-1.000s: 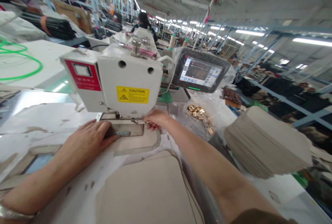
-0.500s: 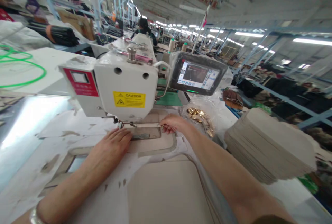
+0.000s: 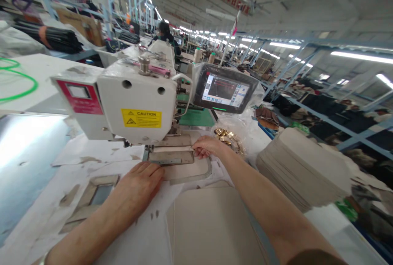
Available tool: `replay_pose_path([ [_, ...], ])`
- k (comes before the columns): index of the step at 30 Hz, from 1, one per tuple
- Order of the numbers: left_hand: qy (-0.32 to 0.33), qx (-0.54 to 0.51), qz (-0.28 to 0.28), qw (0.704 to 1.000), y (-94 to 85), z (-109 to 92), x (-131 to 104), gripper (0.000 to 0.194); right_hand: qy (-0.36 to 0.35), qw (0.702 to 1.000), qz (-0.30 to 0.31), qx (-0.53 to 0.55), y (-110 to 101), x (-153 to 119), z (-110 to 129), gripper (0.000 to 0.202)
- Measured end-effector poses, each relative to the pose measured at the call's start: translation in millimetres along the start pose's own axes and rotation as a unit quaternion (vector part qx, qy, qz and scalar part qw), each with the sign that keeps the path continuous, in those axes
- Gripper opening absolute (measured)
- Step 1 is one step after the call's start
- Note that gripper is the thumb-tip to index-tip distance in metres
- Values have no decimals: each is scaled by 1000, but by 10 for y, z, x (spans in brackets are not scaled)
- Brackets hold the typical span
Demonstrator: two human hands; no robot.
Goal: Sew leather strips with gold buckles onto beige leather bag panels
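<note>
My left hand (image 3: 146, 178) lies palm down, fingers stretched out, at the left front edge of a beige panel (image 3: 187, 174) with rounded corners. A metal clamp frame (image 3: 168, 161) presses on the panel under the white sewing machine head (image 3: 136, 105). A pale narrow strip (image 3: 173, 148) shows between the clamp bars. At the strip's right end, my right hand (image 3: 206, 147) has its fingertips pinched together beside the frame. What lies between those fingertips is too small to make out. The needle area is partly hidden below the head.
More beige panels (image 3: 211, 216) lie in front of me, and a tall stack (image 3: 303, 166) stands at right. Gold metal fittings (image 3: 229, 137) sit in a clear bag behind my right hand. A control screen (image 3: 225, 88) stands above. An empty frame template (image 3: 92, 199) lies left.
The clamp frame and panel have shifted right relative to the machine head, and both hands have moved right with them. The view has turned slightly right.
</note>
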State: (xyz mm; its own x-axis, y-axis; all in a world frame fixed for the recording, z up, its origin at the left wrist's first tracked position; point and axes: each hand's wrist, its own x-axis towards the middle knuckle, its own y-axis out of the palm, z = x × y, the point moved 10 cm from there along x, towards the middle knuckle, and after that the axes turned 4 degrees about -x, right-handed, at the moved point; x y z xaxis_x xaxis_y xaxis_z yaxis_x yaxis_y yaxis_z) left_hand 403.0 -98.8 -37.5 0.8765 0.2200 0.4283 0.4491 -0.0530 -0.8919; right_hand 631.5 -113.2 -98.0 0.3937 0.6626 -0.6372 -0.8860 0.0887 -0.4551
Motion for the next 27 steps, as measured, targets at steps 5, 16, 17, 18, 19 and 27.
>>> replay_pose_path([
  [5, -13, -45, 68, 997, 55, -110, 10, 26, -17, 1000, -21, -4, -26, -36, 33, 17],
  [16, -33, -98, 123, 987, 145, -244, -105, 28, -177, 950, -250, -60, -412, -390, 87, 14],
  [17, -33, -96, 127, 987, 159, -251, -116, 29, -192, 943, -263, -60, -508, -442, 77, 13],
  [18, -33, -97, 134, 986, 172, -262, -122, 30, -205, 939, -269, -61, -595, -491, 54, 11],
  [19, -35, -100, 144, 984, 182, -276, -123, 31, -216, 937, -269, -58, -670, -541, 23, 10],
  [27, -32, -160, 166, 972, 112, -641, 63, 26, -308, 915, -256, 36, -851, -918, -227, 25],
])
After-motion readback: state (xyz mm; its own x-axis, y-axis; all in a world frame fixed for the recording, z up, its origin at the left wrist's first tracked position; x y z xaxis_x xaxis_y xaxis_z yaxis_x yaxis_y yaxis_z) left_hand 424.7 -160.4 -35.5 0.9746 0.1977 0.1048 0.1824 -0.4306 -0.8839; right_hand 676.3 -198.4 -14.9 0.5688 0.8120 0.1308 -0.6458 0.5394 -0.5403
